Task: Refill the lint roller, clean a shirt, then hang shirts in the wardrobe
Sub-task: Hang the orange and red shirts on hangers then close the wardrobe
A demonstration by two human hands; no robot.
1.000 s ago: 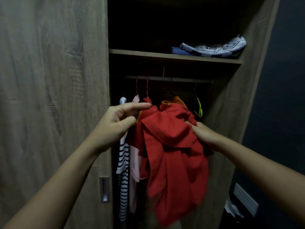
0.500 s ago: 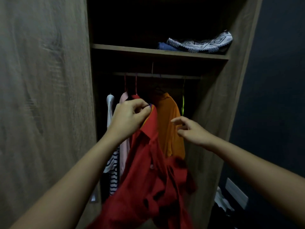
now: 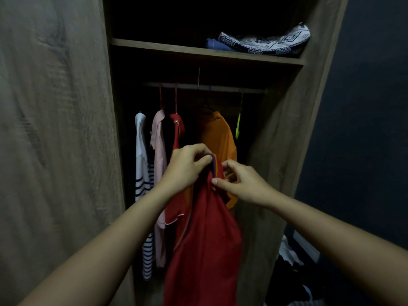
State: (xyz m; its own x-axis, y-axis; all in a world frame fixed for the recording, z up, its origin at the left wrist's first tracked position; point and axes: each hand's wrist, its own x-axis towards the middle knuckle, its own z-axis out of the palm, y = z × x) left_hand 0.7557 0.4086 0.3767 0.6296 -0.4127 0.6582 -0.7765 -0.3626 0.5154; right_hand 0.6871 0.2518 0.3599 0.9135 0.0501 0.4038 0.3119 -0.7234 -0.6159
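A red shirt (image 3: pixel 207 239) with a striped collar hangs down in front of the open wardrobe (image 3: pixel 284 151). My left hand (image 3: pixel 187 166) grips its collar from the left. My right hand (image 3: pixel 238 182) pinches the collar from the right, thumb and forefinger on the cloth. Behind them, on the rail (image 3: pixel 205 86), hang a striped shirt (image 3: pixel 141 168), a pink shirt (image 3: pixel 159 151), another red shirt (image 3: pixel 176 131) and an orange shirt (image 3: pixel 218 138). A bare green hanger (image 3: pixel 238 127) hangs at the rail's right end.
The wardrobe door (image 3: pixel 55 140) stands open on the left. Folded patterned cloth (image 3: pixel 265 40) lies on the upper shelf (image 3: pixel 198 50). A dark wall is on the right, with loose clothes (image 3: pixel 291 272) heaped on the floor beside the wardrobe.
The bunched red shirt has dropped open and now hangs by its collar. My right hand let go of it, then came back and pinches the collar beside my left hand.
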